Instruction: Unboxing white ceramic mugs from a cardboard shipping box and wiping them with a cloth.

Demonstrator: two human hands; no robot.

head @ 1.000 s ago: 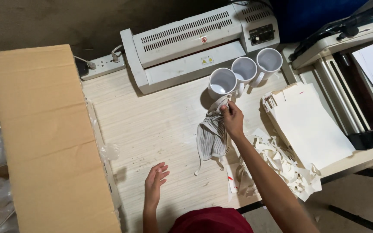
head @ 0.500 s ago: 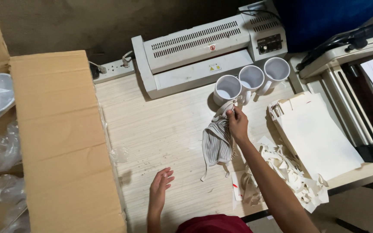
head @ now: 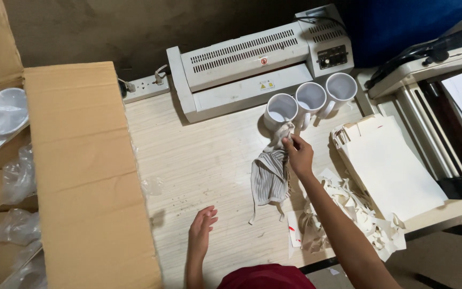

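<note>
Head view, looking down on a pale wood-grain counter [head: 199,160]. The right hand [head: 299,155] reaches forward with its fingers closed on the upper end of a striped grey cloth [head: 269,179]; this grip pinches the cloth just below the nearest mug [head: 280,111], and the cloth's top appears to touch the mug's side, though the contact is too small to confirm. The rest of the cloth hangs back toward the person and lies crumpled on the counter, a thin tie trailing from its lower end.

The left hand [head: 201,230] rests near the counter's front edge, fingers spread and open, holding nothing, well apart from the cloth.

Three white mugs stand upright in a row: the nearest mug, a middle mug [head: 310,98] and a far mug [head: 341,88], each touching or just beside its neighbour. Behind them sits a grey-white laminator [head: 241,64], with a power strip [head: 143,88] to its left.

Right of the right arm lie a stack of cream paper bags [head: 391,166] and a heap of torn paper scraps [head: 348,208]. At the left stands an open cardboard box [head: 81,171]; beside it, wrapped mugs [head: 4,112] lie in clear plastic.
</note>
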